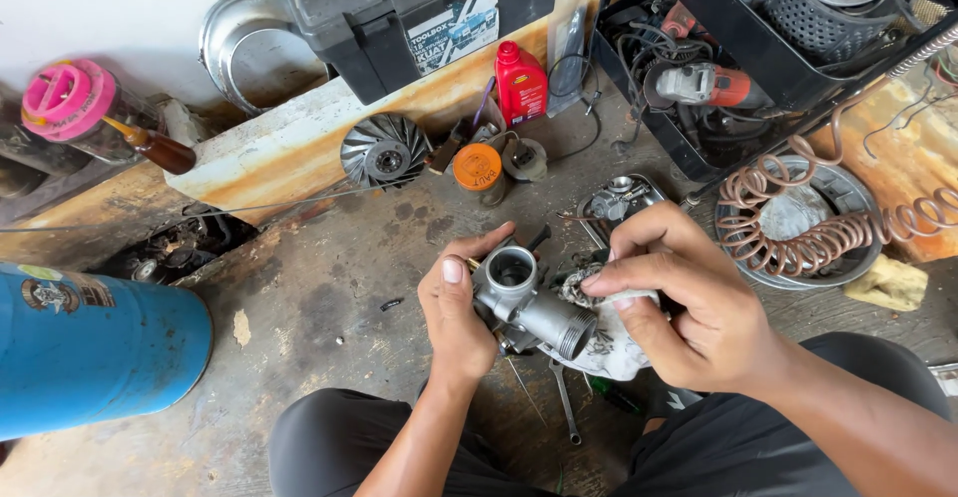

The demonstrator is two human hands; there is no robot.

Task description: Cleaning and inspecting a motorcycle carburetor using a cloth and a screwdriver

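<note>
While two hands work, left hand (457,307) gripping one carburetor (529,302); right hand (689,302) pinching perhaps a rag (611,342).

Grey cast-metal carburetor (527,302), low in the middle of the frame, lifted clear of the stained floor. Round open bore facing up at the upper end; a threaded cylindrical neck jutting toward the lower right. Body tilted, dull and a little grimy. Clasped from the left side, thumb upright along the casting. Against the right side, a dirty white rag (611,342), crumpled, grey-smudged, hanging below the threaded neck and touching it. Pinched at the top, just right of the bore.
</note>
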